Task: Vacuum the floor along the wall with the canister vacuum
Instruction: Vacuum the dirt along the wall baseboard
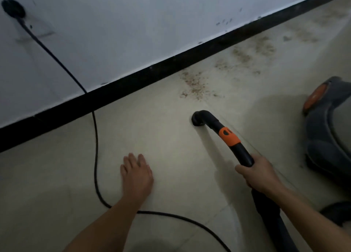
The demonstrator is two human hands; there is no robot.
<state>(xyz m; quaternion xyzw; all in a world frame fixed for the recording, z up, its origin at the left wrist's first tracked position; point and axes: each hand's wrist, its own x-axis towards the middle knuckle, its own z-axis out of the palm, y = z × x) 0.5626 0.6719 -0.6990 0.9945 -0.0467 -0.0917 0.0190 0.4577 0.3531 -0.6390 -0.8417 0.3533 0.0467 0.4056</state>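
My right hand [260, 175] grips the black vacuum handle [229, 137], which has an orange collar. Its curved nozzle mouth [198, 119] touches the pale floor [161, 134] a short way from the wall. My left hand [135, 173] rests flat on the floor with straight fingers, left of the handle. The grey canister vacuum [330, 130] with an orange patch stands at the right edge. Reddish-brown crumbs [195, 85] lie scattered along the black skirting board [133, 80], beyond the nozzle and further right. The black hose [273, 219] runs down under my right forearm.
A black power cord [95, 137] runs from a plug in the wall socket [13, 8] at top left, down the white wall [114, 23], across the floor and under my left forearm toward the bottom right.
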